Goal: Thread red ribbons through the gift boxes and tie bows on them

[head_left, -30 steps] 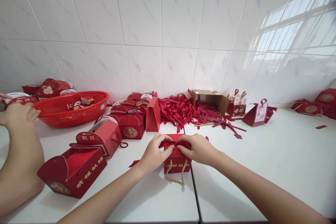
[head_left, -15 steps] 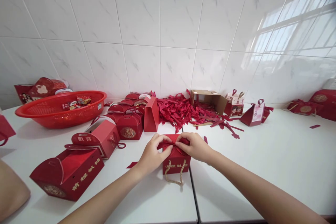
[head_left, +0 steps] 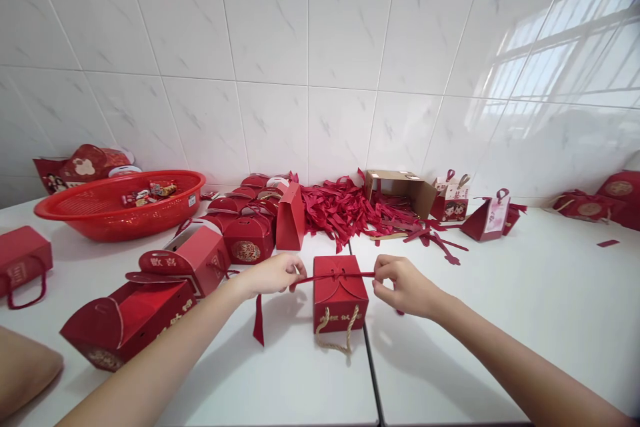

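Note:
A red gift box (head_left: 340, 293) with gold lettering and a twisted rope handle (head_left: 334, 347) stands upright in front of me on the table. A dark red ribbon (head_left: 357, 274) runs through the slots in its folded top and is stretched taut to both sides. My left hand (head_left: 280, 273) pinches one end left of the box, and a loose tail of ribbon hangs below it. To the right, my right hand (head_left: 400, 282) pinches the other end, its tail mostly hidden behind the fingers. Neither hand touches the box itself.
Several red gift boxes (head_left: 127, 323) stand at left, beside a red plastic basket (head_left: 120, 223) holding small packets. A pile of red ribbons (head_left: 340, 210) lies by the wall next to an open cardboard box (head_left: 423, 197). At the left edge shows part of another person (head_left: 27, 373).
My hands have moved apart from the middle of the box top, drawing the ribbon out tight to left and right. At far left, a red box has come further into view.

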`<act>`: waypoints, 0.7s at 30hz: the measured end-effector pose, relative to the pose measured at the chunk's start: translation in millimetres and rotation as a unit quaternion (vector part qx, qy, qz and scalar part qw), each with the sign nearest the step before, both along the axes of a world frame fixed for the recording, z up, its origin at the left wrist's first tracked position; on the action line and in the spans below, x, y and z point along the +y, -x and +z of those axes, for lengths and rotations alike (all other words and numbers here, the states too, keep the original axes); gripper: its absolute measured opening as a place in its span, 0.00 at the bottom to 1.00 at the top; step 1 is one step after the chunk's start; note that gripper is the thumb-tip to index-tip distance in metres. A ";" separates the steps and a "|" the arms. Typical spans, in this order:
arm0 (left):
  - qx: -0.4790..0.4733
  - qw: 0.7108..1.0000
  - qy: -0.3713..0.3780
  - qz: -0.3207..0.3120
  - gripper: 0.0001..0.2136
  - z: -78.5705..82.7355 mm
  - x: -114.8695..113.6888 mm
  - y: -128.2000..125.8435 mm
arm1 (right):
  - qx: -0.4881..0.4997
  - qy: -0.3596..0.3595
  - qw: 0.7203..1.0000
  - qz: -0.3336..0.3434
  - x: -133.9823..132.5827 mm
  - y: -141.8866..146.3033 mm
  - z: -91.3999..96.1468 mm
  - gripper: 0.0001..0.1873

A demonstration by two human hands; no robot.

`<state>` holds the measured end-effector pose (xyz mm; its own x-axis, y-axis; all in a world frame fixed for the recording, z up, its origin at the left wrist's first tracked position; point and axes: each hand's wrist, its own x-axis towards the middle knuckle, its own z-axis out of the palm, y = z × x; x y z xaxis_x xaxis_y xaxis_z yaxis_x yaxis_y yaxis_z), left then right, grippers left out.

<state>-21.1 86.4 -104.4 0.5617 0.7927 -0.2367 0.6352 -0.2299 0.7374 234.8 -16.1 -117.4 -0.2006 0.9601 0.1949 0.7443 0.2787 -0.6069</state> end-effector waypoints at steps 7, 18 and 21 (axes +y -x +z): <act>0.006 0.983 0.139 -0.118 0.07 8.4 14.0 -0.2 | -0.108 -0.145 0.982 -0.060 11.7 -3.8 -24.0 0.22; -0.202 0.969 0.131 -0.062 0.13 14.7 -25.7 -14.7 | 0.164 -0.177 0.963 -0.118 7.9 26.5 -3.2 0.14; -0.235 0.972 0.005 -0.020 0.11 8.8 -41.5 -27.7 | 0.198 -0.103 0.972 -0.081 6.5 38.3 0.7 0.13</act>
<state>6.6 44.9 -95.6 0.6396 0.7673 0.0458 0.2188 -0.2388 0.9461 196.5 -9.6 -116.7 0.0799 0.9056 0.4165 0.5089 0.3222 -0.7982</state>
